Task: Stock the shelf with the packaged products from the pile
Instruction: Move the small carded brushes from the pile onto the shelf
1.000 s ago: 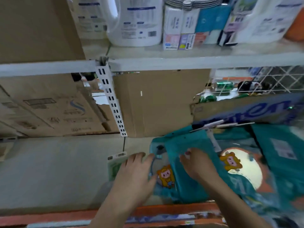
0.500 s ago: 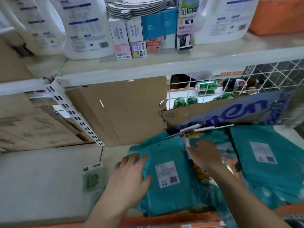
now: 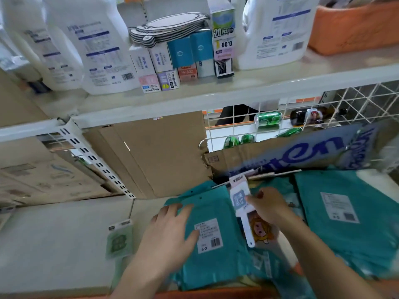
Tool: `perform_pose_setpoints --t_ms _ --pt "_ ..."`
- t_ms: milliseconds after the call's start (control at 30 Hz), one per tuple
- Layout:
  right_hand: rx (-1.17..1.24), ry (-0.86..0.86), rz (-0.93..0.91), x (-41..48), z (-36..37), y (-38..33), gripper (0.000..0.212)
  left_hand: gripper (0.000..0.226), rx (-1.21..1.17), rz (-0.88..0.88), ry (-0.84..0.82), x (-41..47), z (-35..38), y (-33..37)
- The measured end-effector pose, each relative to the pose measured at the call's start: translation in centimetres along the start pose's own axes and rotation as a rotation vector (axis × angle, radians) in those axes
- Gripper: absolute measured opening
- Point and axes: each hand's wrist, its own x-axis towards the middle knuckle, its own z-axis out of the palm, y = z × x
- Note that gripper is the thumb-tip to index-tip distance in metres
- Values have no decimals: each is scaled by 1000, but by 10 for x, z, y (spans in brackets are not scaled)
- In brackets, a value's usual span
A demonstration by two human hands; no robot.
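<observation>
- So, the left hand lies flat, fingers spread and relaxed, on top of a teal pack. It presses down on it and isn't wrapped round anything.
- That teal pack lies label-up on the lower shelf, low in the picture around 6 o'clock, on top of more teal packs.
- At 3 o'clock from the left hand, the right hand holds a white carded item. The thumb is on the card's face and the other fingers are curled out of sight. The card's long white handle sticks out toward 6 o'clock, over a pack with a cartoon print.
- The rest of the pile of teal packs is out at 3 o'clock from the right hand, overlapping and with white labels up.
- A small pale green packet lies alone on the shelf at 9 o'clock from the left hand, close but not touching.
- At 12 o'clock from the hands a plain cardboard sheet leans on the back, with a torn blue-printed carton just beside it.
- Green cans lie behind a wire grid at about 1 o'clock.
- The upper shelf carries white jugs, small boxes and an orange bin.
</observation>
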Motion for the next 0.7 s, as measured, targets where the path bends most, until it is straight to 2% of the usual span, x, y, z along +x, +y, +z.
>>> perform_pose_setpoints --t_ms 100,200,333,400,500,700 --pt "76 78 -32 -11 -16 2 41 65 -6 -7 0 2 -4 3" --pt "67 147 -131 -27 -24 -6 39 64 -23 -26 13 -5 -6 -2" --pt "107 91 -208 -44 -14 -40 32 62 -61 -91 34 -24 1 -31" --pt "128 30 -229 -53 6 -61 26 62 -65 -140 28 -36 8 -56" --pt "118 -27 -256 -69 49 -88 32 67 -112 -201 -4 -50 19 -97" --pt "146 -90 -196 -78 161 -120 30 62 -175 -286 -68 -67 35 -190"
